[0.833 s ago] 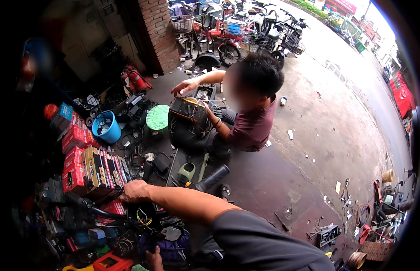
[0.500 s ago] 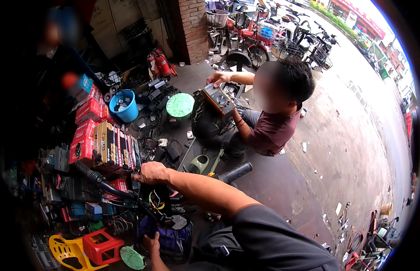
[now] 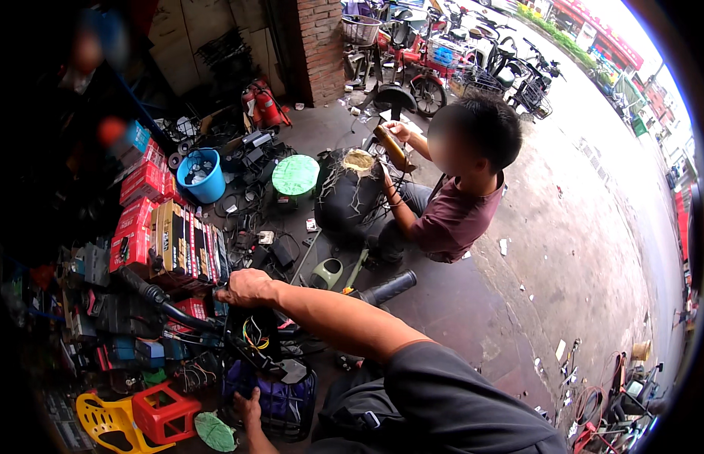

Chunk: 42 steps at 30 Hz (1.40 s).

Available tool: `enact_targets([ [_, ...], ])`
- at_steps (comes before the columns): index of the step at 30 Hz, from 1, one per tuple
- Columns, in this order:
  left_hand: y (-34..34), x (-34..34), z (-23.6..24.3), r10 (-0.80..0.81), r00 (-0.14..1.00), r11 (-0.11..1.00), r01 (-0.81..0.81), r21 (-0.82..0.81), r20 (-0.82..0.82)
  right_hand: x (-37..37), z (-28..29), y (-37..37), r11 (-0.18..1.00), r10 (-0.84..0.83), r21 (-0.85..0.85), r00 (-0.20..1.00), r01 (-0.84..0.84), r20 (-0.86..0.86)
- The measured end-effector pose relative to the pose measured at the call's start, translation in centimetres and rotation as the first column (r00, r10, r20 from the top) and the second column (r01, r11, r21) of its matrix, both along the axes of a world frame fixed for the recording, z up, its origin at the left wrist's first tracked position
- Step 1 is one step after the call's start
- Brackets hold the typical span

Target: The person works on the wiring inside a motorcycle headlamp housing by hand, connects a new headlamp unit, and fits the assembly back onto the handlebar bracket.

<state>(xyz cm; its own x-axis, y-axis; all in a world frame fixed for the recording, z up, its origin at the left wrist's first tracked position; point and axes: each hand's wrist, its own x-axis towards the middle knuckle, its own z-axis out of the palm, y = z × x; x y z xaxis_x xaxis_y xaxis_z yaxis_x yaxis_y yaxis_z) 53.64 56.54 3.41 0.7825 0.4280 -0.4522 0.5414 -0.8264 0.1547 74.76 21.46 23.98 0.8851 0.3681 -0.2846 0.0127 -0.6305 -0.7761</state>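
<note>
My right hand (image 3: 247, 288) is closed in front of the handlebar, above an open black housing with loose coloured wires (image 3: 255, 333). What its fingers grip is hidden. The handlebar has a black grip (image 3: 392, 287) on the right and another grip (image 3: 144, 290) on the left. Lower down, my left hand (image 3: 250, 412) has its fingers apart against a purple bag (image 3: 267, 397) inside a dark wire basket (image 3: 310, 397). Across from me, a crouching person (image 3: 465, 216) holds up a yellowish-brown box-shaped thing (image 3: 395, 149) over a torn black seat (image 3: 344, 200).
Red cartons (image 3: 132, 234) and boxed batteries (image 3: 187, 242) are stacked at left, near a blue bucket (image 3: 203, 178). A green-topped stool (image 3: 296, 175) stands among cables. Red stool (image 3: 166, 412) and yellow chair (image 3: 110, 424) sit lower left. Fire extinguishers (image 3: 267, 106) stand by the brick pillar (image 3: 320, 53).
The other person has tilted the box-shaped thing up on edge and moved it right, exposing the seat's torn patch. My hands keep their places; the whole view has shifted slightly.
</note>
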Motion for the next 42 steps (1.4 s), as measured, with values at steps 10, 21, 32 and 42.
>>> enact_targets([
  [10, -1.3, 0.8, 1.3, 0.014, 0.999, 1.0, -0.013, 0.022, -0.038, -0.2, -0.6, -0.2, 0.999, -0.029, 0.041, 0.998, 0.027, 0.053],
  [21, 0.8, -0.9, -1.6, 0.012, 1.0, 0.998, -0.011, 0.069, -0.01, 0.5, -1.2, 0.7, 1.0, -0.019, -0.003, 1.0, 0.019, 0.016],
  [32, -1.2, -0.9, -0.2, 0.042, 0.998, 0.999, -0.041, -0.014, 0.042, 0.6, -0.9, 0.3, 0.99, 0.033, 0.138, 0.999, -0.032, -0.001],
  [42, -1.6, -0.8, -0.1, 0.089, 0.996, 0.993, -0.087, -0.082, 0.019, 0.3, 0.9, 0.3, 1.0, 0.02, -0.003, 0.998, -0.02, -0.065],
])
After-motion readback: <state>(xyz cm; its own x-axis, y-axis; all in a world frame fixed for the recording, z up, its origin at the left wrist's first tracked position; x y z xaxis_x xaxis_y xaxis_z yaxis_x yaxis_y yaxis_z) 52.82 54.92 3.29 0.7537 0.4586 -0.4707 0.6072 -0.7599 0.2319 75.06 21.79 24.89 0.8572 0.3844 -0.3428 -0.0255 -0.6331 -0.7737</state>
